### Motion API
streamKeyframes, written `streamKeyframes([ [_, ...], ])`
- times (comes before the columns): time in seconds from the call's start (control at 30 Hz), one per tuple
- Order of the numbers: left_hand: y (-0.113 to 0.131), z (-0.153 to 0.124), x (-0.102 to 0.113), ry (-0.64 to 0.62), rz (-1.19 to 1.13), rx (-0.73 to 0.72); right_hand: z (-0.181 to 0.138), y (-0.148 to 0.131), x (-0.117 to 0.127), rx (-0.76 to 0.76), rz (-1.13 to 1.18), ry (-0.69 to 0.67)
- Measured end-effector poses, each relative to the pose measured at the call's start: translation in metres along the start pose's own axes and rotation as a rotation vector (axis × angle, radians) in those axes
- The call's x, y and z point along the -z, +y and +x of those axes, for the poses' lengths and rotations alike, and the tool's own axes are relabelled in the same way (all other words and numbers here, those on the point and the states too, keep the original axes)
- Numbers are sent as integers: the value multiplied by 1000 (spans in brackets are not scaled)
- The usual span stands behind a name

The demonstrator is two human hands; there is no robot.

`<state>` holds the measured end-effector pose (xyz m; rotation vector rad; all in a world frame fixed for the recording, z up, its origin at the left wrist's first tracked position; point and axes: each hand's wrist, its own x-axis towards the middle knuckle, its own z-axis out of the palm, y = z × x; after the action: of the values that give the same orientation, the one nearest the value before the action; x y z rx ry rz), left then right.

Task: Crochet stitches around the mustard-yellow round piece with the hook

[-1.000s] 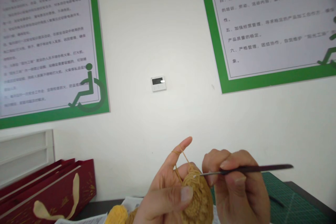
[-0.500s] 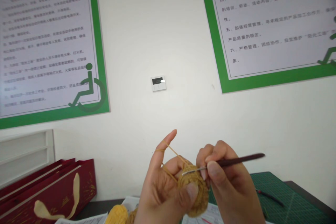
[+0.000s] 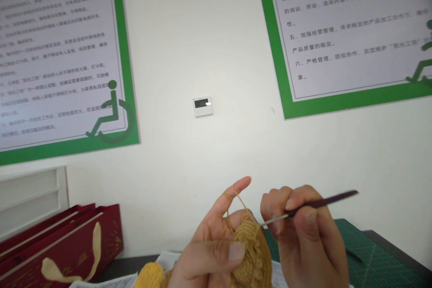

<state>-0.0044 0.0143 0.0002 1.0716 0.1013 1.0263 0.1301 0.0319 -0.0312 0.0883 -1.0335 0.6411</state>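
Observation:
A mustard-coloured crochet piece (image 3: 253,252) is pinched in my left hand (image 3: 212,238), the thumb pressed flat on its front. Yarn (image 3: 240,198) of the same colour loops round the raised left index finger and runs down to the top of the piece. My right hand (image 3: 307,229) grips a crochet hook (image 3: 320,203) with a dark handle and a metal shaft. The hook's tip meets the upper right edge of the piece; whether it sits inside a stitch I cannot tell.
Red gift bags (image 3: 74,247) with cream ribbon handles stand at left. A yellow yarn ball (image 3: 150,275) lies on papers (image 3: 121,281). At right is a green cutting mat (image 3: 374,252) with a dark tool (image 3: 354,256). Behind are a white wall and green-framed posters (image 3: 130,99).
Both hands have shifted right with the crochet piece and hook. The hook tip has gone from across the piece's front to its right edge. My left index finger leans further right.

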Motion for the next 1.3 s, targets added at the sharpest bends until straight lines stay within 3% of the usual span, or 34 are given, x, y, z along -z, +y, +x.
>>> streamKeyframes([
  [0.17, -2, -1, -4, 89, 111, -70, 7, -10, 2, -349, 200, -66],
  [0.27, -5, -1, -7, 171, 270, -201, 7, -7, 2, -426, 184, -88],
  [0.47, -12, 1, -9, 215, 360, -293, 7, -3, 8, -200, -19, -209],
  [0.63, -14, 2, -10, 249, 408, -347, 8, -5, 9, -107, -105, -164],
  [0.93, -16, 0, -15, 288, 426, -423, 7, -6, 6, -63, -124, -96],
  [1.3, -16, 1, -11, 342, 428, -443, 9, -11, 10, -30, -146, -166],
])
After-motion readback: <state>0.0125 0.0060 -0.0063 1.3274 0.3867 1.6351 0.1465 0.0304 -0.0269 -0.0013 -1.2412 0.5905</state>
